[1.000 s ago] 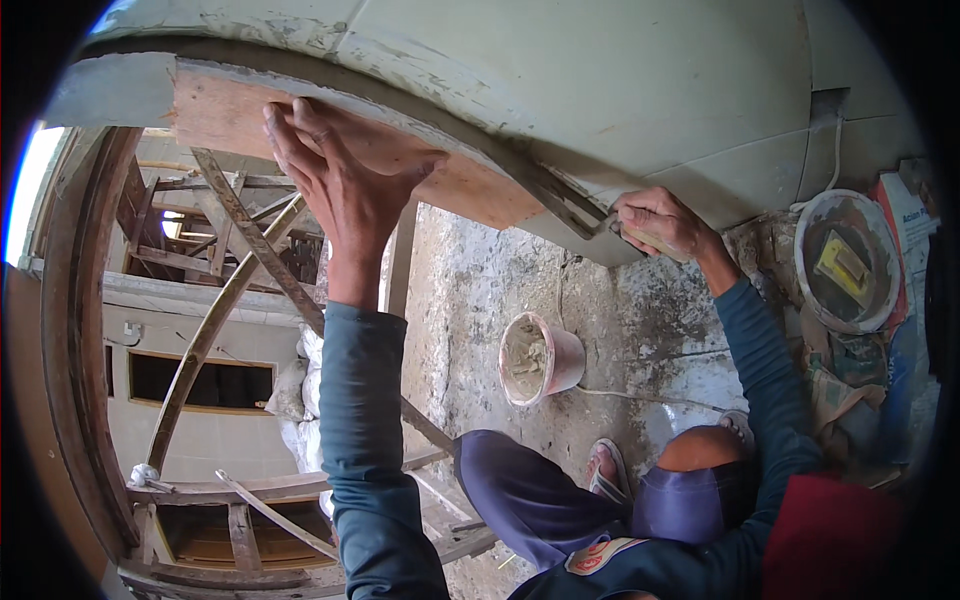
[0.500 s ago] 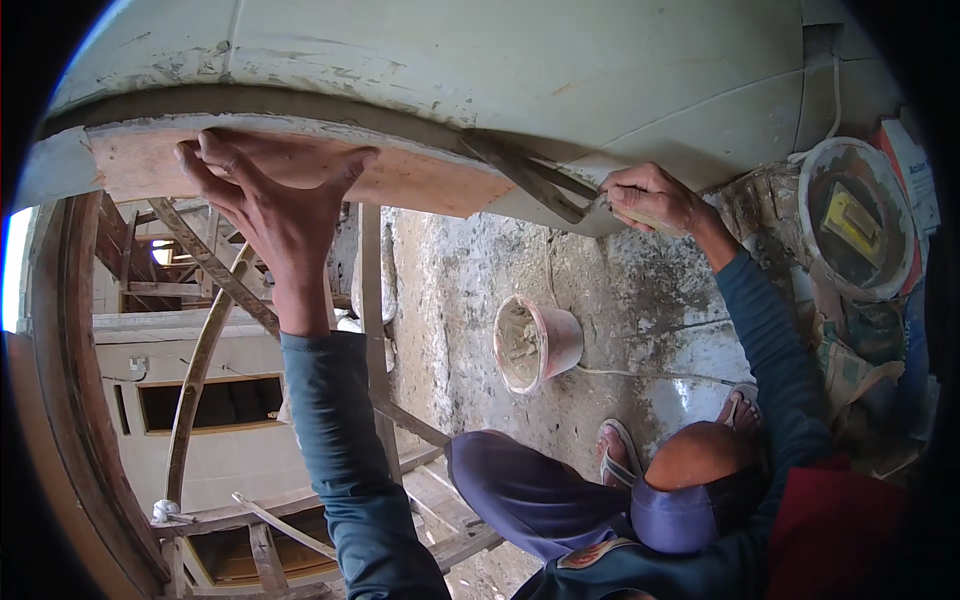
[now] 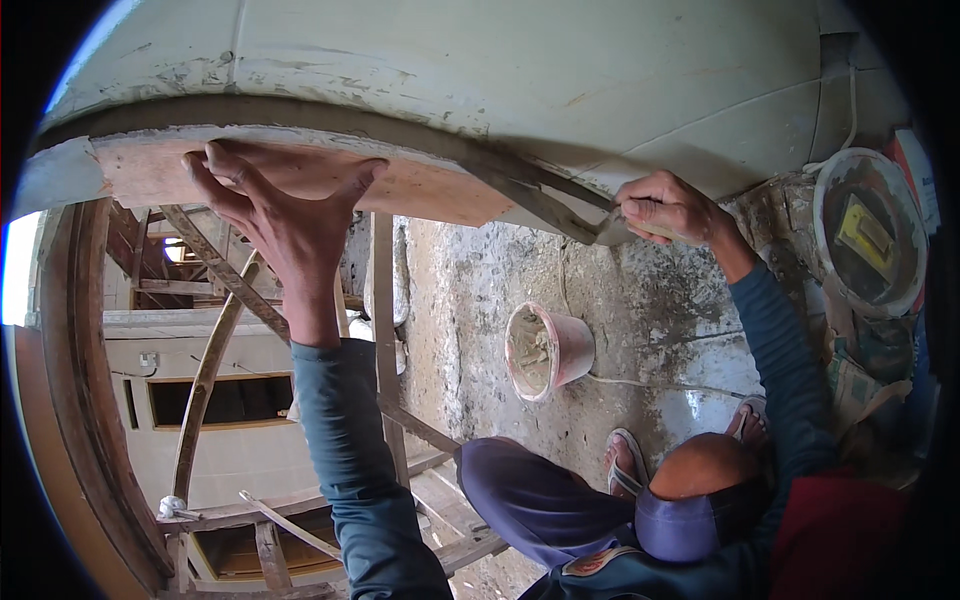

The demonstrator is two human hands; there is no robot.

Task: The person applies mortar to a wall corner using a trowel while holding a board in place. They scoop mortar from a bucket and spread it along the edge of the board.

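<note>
My left hand [image 3: 275, 215] presses against the face of a thin reddish-brown wooden board [image 3: 430, 195], fingers spread and thumb out to the right. The board lies along a curved ledge, with a band of grey mortar [image 3: 300, 110] behind its upper edge. In my right hand [image 3: 668, 208] is a trowel, closed around its handle. The trowel's grey blade [image 3: 545, 207] points left and lies by the board's right end, close to the ledge; exactly where it touches is hard to make out.
A bucket of mortar [image 3: 532, 350] stands on the stained floor. At right, a larger tub [image 3: 822, 235] holds a yellow float [image 3: 866, 236], with crumpled sacks [image 3: 865, 385] beside it. Wooden poles [image 3: 205, 390] stand at left. A light panelled wall [image 3: 560, 60] rises behind the ledge.
The whole view has shifted slightly, so everything appears a little lower and further right. My left hand stays on the board and my right keeps the trowel; both have barely moved against the ledge.
</note>
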